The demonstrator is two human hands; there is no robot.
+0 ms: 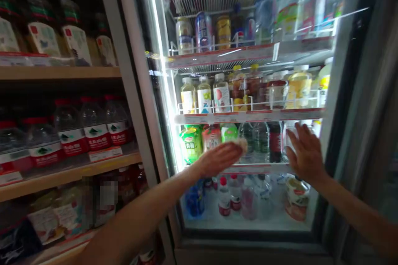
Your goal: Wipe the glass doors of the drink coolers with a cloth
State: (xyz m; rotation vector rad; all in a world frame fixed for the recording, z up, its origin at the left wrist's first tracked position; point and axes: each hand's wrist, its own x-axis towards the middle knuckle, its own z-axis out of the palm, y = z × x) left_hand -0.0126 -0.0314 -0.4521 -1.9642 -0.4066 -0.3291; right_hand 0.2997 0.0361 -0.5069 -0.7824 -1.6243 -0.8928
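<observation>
My left hand (pixel 222 159) reaches out in front of a lit drinks fridge (pixel 248 242), fingers long and close together. A small pale cloth-like wad (pixel 242 145) shows at its fingertips; blur hides its exact kind. Behind that hand stand a green-labelled bottle (pixel 190 145), a red-labelled bottle (pixel 211 136) and clear bottles (pixel 260 143). My right hand (pixel 306 153) is raised on the right with its fingers spread, holding nothing. It is nearest a dark bottle with a red label (pixel 275 140). I cannot tell whether either hand touches glass.
Upper fridge shelves hold cans (pixel 203 31) and juice bottles (pixel 204 95). Small red-capped bottles (pixel 224 198) and a tub (pixel 297 198) stand at the bottom. A dark frame (pixel 351 112) bounds the right. Wooden shelves (pixel 62 73) with red-capped water bottles (pixel 93 126) stand left.
</observation>
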